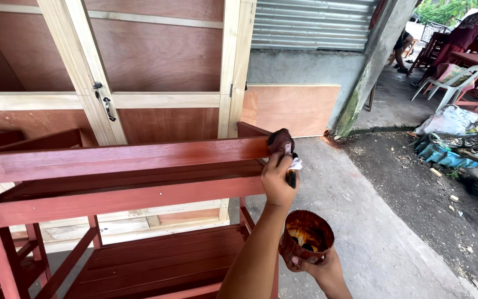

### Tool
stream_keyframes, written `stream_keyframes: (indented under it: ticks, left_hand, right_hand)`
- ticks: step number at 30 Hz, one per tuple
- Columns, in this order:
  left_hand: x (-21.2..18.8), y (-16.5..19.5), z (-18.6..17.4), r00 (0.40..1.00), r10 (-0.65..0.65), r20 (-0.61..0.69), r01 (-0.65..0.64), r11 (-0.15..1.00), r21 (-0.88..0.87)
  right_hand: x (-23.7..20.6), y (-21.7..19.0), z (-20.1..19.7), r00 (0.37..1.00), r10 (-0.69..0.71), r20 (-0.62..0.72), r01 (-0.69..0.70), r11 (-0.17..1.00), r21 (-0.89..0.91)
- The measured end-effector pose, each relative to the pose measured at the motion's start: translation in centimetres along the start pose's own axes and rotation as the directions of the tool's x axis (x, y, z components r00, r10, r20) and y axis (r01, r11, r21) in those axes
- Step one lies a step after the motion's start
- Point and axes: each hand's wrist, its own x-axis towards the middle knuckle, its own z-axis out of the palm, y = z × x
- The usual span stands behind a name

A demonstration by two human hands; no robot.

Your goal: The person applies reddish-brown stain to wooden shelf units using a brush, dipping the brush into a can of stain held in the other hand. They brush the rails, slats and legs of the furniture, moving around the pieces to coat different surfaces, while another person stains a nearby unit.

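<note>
Here, the red-stained wooden rack (123, 160) fills the left. At its top rail's end, the left hand (276, 180) has its fingers (275, 161) clenched around a stain-soaked brush (281, 142). Lower right, the right hand (319, 268) grips a stain-smeared cup (305, 235).

To the right of the red-stained wooden frame (123, 182) I had open concrete floor (360, 221), free for a hand to swing. My left hand (276, 180) worked at the top rail's (123, 158) right end, with the plywood cabinet (139, 72) close behind blocking any reach past it. Below, my right hand (319, 271) and the stain cup (305, 238) sat just beside the frame's corner post, leaving a narrow gap.
</note>
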Motion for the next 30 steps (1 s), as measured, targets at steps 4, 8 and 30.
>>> stream_keyframes:
  ticks: [4,8,30]
  left_hand:
    - [-0.5,0.1,0.3,0.997,0.038,-0.065,-0.046,0.99,-0.131]
    - [0.1,-2.7,-2.1,0.991,-0.118,-0.065,0.081,0.904,-0.42]
    - [13.1,-18.9,-54.7,0.806,-0.138,-0.576,0.254,0.959,0.126]
  right_hand:
    - [0.2,-0.7,-0.1,0.994,-0.105,0.02,0.104,0.994,0.036]
    - [-0.1,-1.5,1.8,0.997,-0.06,0.045,0.06,0.998,0.002]
    - [-4.3,-5.6,20.5,0.946,0.015,0.325,-0.004,0.999,-0.037]
